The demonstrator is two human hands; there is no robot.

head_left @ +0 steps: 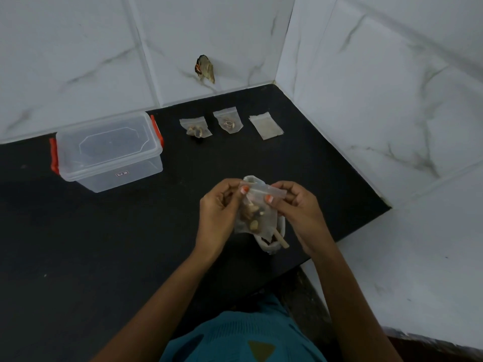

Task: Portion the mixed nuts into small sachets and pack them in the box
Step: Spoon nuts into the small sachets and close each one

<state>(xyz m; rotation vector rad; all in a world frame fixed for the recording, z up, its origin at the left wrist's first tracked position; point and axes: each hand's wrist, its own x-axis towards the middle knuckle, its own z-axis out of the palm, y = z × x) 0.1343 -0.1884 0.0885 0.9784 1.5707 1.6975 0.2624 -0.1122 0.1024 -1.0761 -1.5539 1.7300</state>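
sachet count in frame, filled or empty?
4. One part-filled sachet pinched between left hand and right hand. Two filled sachets lie in the back row right of the box: left one, middle one. A flat empty sachet ends that row; it may be a stack.

Black worktop [104,244]: matte, dark, lightly speckled; fills a wall corner.
Back wall tiles [78,48]: white, grey-veined marble pattern, meeting the worktop's rear edge.
Right wall tiles [392,87]: same pattern, along the right edge.
Broken hole [205,69]: ragged, in a back tile above the rear edge, near the rear right corner.
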